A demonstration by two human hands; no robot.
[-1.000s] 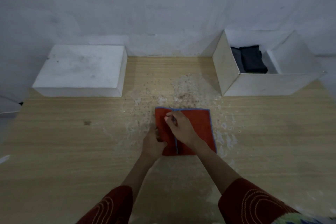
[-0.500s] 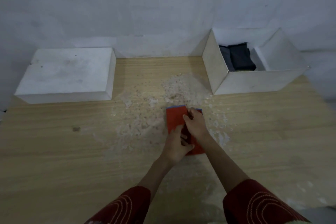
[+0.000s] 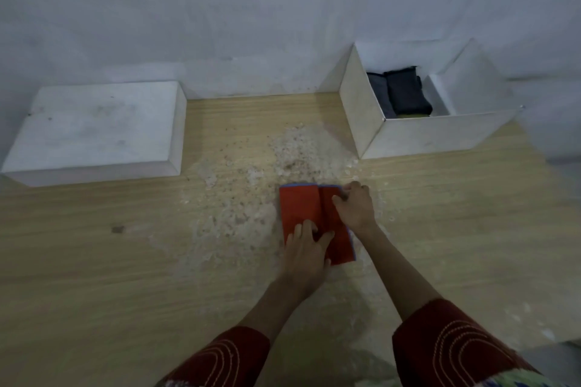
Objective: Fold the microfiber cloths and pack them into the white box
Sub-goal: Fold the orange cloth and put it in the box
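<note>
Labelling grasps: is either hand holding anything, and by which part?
The right hand pinches the red cloth at its far right corner. The left hand lies flat on the cloth's near end, gripping nothing.

One red cloth (image 3: 300,207) lies on one wooden bench (image 3: 94,261). Two hands are on it: the left hand (image 3: 306,250) and the right hand (image 3: 355,207). There are two white boxes: one open white box (image 3: 434,135) at far right and one closed white box (image 3: 94,126) at far left. The open one holds two folded dark cloths: one grey cloth (image 3: 379,91) and one black cloth (image 3: 407,94).
</note>
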